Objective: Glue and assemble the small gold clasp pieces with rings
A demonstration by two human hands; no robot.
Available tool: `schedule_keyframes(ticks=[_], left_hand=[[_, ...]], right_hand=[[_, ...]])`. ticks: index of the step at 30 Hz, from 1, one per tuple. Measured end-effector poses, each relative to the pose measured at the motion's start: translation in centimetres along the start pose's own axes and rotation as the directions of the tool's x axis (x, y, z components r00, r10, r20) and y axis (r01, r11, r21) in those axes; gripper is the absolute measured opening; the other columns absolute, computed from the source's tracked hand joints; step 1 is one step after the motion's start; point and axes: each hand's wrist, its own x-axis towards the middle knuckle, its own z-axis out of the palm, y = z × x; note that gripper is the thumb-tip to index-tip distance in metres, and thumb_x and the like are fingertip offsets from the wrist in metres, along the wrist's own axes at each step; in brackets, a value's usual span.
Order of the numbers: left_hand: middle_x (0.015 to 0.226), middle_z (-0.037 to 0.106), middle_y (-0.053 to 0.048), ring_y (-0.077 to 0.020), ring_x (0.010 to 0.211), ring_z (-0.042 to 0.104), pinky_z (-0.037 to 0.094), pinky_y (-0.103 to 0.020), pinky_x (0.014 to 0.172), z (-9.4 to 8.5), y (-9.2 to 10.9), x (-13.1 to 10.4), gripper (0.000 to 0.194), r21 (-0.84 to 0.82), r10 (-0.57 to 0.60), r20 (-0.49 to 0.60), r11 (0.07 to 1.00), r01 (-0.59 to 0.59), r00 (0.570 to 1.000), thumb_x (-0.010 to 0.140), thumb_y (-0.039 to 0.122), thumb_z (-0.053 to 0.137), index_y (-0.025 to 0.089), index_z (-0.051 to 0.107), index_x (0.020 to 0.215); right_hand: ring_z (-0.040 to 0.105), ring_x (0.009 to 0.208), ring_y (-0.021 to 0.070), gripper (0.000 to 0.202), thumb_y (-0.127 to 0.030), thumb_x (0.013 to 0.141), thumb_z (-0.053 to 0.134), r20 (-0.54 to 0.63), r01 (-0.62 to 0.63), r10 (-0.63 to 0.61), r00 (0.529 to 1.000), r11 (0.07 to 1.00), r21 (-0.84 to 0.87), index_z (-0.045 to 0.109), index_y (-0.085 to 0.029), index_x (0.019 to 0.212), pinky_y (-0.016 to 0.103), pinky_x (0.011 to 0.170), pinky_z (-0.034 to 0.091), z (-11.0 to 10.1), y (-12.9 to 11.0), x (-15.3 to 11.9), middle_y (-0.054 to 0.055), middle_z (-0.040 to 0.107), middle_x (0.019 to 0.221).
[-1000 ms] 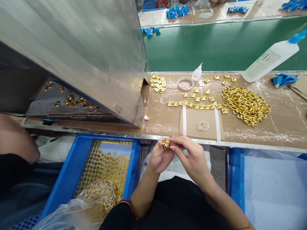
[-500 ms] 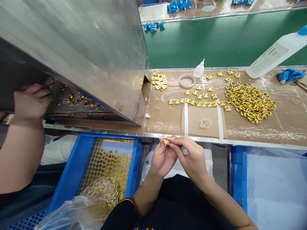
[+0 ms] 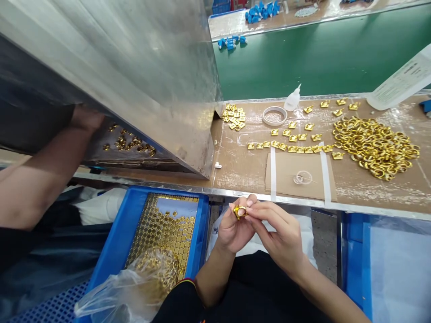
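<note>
Just in front of the bench edge, my left hand [image 3: 236, 229] pinches a gold ring [image 3: 240, 212] between thumb and fingers. From the other side, my right hand [image 3: 281, 231] has its fingertips closed on the same ring. Beyond them lies a taped cardboard pad [image 3: 289, 179] with small clear round pieces [image 3: 303, 178] on it. A row of gold pieces [image 3: 301, 149] runs along the pad's far edge. To the right is a heap of gold rings [image 3: 375, 146].
A metal housing [image 3: 161, 89] rises at left, with another person's arm [image 3: 50, 166] under it. A blue tray [image 3: 116, 237] of gold pieces stands lower left. On the bench are a tape roll [image 3: 274, 116], a small bottle [image 3: 292, 99] and a large bottle [image 3: 400, 83].
The bench scene has shifted right in view. Both my hands still hold the ring, which has turned slightly. The other person's hand has moved right, further under the metal housing.
</note>
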Motion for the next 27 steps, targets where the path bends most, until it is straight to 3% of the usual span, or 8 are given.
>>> schedule_keyframes(ticks=[6,10,19,27], left_hand=[[0.086,0.04,0.0,-0.0062,0.067,0.042,0.05,-0.016,0.067,0.1,-0.1,-0.3,0.061,-0.094,-0.03,0.021,0.995,0.032,0.999,0.066,0.051,0.091,0.018,0.041,0.062],[0.086,0.041,0.0,-0.0075,0.069,0.043,0.052,-0.018,0.069,0.1,-0.2,-0.4,0.059,-0.085,-0.033,-0.016,0.996,0.032,0.999,0.065,0.053,0.09,0.018,0.042,0.063],[0.085,0.047,0.001,-0.007,0.069,0.049,0.052,-0.02,0.075,0.9,0.3,-0.6,0.049,-0.203,-0.027,-0.037,0.979,0.019,0.999,0.066,0.04,0.093,0.016,0.05,0.064],[0.084,0.055,-0.001,-0.0113,0.073,0.054,0.05,-0.027,0.076,1.6,0.0,-0.7,0.035,-0.285,-0.072,-0.152,0.958,0.026,0.986,0.096,0.034,0.065,0.015,0.059,0.067]], right_hand=[[0.073,0.083,0.0197,0.017,-0.007,0.098,0.063,0.019,0.008,-0.008,1.0,1.0,0.02,0.071,-0.021,0.102,0.029,0.072,0.062,0.1,-0.2,0.0,0.006,0.074,0.091],[0.072,0.083,0.0192,0.017,-0.007,0.098,0.063,0.013,-0.004,0.003,1.0,1.0,0.027,0.07,-0.022,0.1,0.028,0.072,0.062,0.2,-0.3,0.1,0.005,0.074,0.089],[0.07,0.083,0.019,0.013,-0.008,0.098,0.064,0.013,-0.019,0.018,1.0,0.994,0.104,0.067,-0.021,0.098,0.028,0.073,0.061,0.4,-0.3,0.6,0.004,0.071,0.087],[0.069,0.084,0.0189,0.013,-0.008,0.096,0.065,0.02,-0.093,0.091,0.996,0.99,0.109,0.067,-0.022,0.097,0.027,0.076,0.059,0.5,0.2,0.4,0.004,0.07,0.092]])
